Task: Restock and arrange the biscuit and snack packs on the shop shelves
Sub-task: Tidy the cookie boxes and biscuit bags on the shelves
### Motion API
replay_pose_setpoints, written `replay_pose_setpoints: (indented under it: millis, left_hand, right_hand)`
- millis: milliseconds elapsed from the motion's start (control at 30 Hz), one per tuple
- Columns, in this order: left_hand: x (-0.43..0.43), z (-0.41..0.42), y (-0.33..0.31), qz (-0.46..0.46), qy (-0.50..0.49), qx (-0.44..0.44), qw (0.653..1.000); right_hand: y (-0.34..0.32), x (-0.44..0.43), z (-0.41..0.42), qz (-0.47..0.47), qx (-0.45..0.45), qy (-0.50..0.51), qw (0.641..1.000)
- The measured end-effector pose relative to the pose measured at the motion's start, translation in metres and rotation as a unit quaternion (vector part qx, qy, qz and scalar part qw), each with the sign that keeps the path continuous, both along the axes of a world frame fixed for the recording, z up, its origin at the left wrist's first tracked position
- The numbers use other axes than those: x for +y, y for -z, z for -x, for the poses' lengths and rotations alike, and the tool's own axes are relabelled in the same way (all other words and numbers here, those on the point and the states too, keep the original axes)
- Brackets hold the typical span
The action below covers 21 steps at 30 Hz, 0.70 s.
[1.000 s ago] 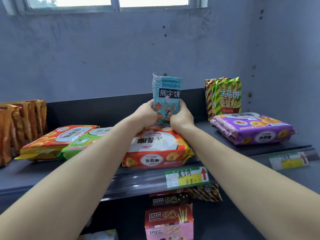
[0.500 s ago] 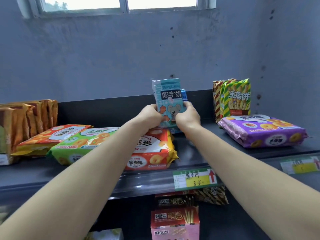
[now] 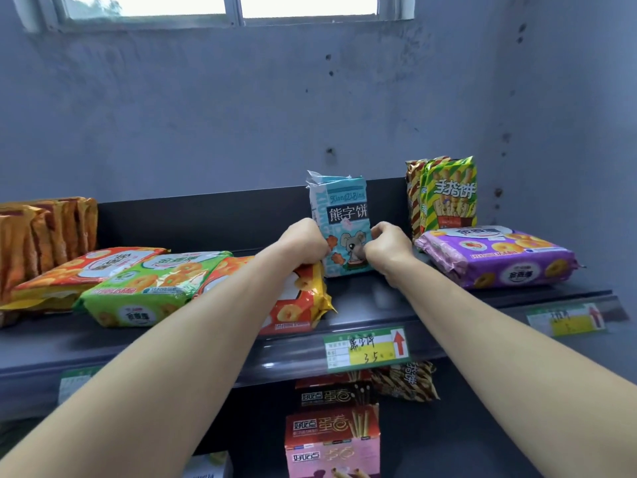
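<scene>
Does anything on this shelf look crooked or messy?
The flat orange-red biscuit pack under the left forearm lies askew on the dark shelf, corner forward. The upright light-blue biscuit pack, held by the left hand and right hand, has a crumpled top seal.

Glossy plastic wrapper on the blue biscuit pack [image 3: 339, 219]; smooth, matt dark shelf [image 3: 365, 298]; rough painted wall [image 3: 241, 108].

Left forearm [image 3: 206, 326] hides much of the orange pack [image 3: 296, 305]; pink box [image 3: 344, 457] cut off below.
</scene>
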<state>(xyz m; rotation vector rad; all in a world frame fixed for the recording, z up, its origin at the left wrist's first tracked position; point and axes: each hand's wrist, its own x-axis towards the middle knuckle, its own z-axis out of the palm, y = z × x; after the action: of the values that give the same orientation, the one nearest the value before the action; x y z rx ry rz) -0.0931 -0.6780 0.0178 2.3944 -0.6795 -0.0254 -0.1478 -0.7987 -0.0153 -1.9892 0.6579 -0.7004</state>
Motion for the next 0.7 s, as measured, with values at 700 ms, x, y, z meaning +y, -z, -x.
replay_pose_setpoints:
  millis: [700]
  left_hand:
    - [0.035,0.044,-0.010,0.137,-0.007,-0.124,0.983]
  right_hand:
    - [-0.020,0.042,0.040,0.103,-0.125,0.024,0.987]
